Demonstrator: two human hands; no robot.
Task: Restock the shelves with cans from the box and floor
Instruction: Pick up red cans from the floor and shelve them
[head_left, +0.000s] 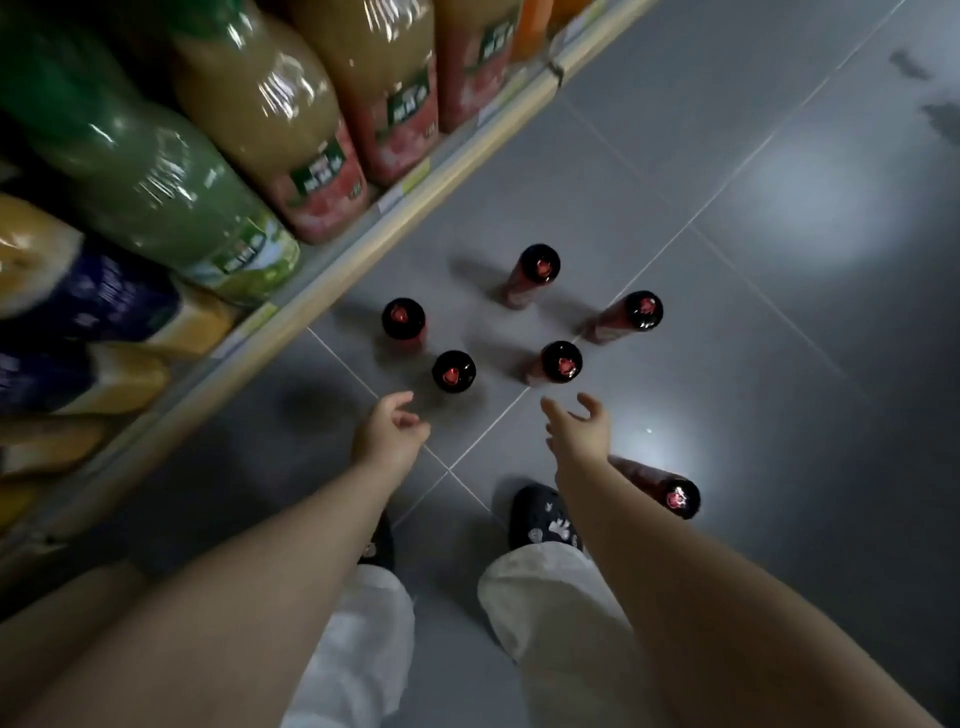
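Several tall dark-red cans with black tops stand upright on the grey tiled floor. Nearest my hands are one can (453, 371) and another (561, 362). Farther off stand a can by the shelf (403, 318), a far can (539, 264) and a right can (643, 310). One more can (681, 498) stands behind my right forearm. My left hand (390, 432) hovers open just short of the nearest can, holding nothing. My right hand (577, 427) is open too, fingers spread, slightly below the second can. No box is in view.
A low shelf edge (332, 270) runs diagonally along the left, holding shrink-wrapped packs of large juice bottles (260, 104). My two dark shoes (540, 517) and pale trouser legs stand on the floor tiles (779, 364) below the cans.
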